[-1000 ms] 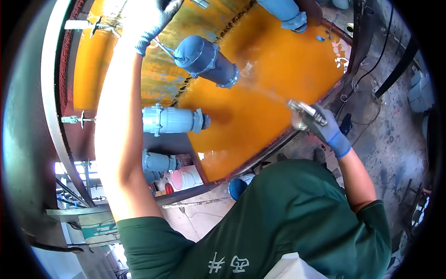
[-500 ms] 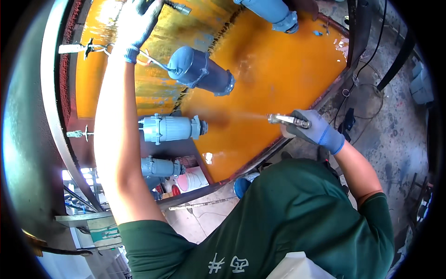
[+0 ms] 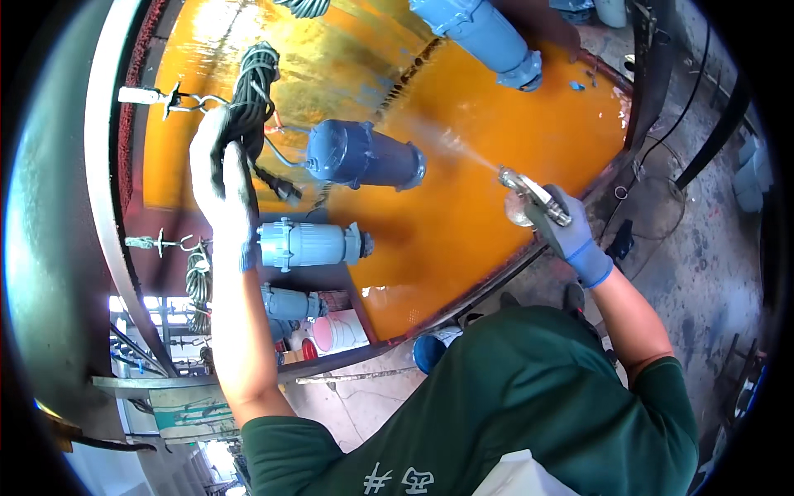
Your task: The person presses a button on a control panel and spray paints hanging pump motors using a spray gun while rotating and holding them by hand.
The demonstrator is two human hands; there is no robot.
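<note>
1. Head view: the gun (image 3: pixel 539 197) is being gripped by the right hand (image 3: pixel 575 230), its fingers curled round the handle; whether the trigger finger is being pressed cannot be told directly, though mist (image 3: pixel 470 150) is being thrown from the nozzle.
2. The gun is now being angled up and leftward, where half a second ago it was being pointed almost level.
3. Cable (image 3: pixel 255 87) is being grasped in a bundle by the left hand (image 3: pixel 222 178), which has been lowered since then.
4. The dark cylinder (image 3: pixel 365 155) is being suspended between the two hands, nearer level than before; a different stretch of its side is probably being presented for spraying.
5. The mist is being carried past its free end; whether the surface is being hit cannot be told.
6. Beyond, a pale cylinder (image 3: pixel 306 245) is being backed partly by the orange panel (image 3: pixel 463 240).
</note>
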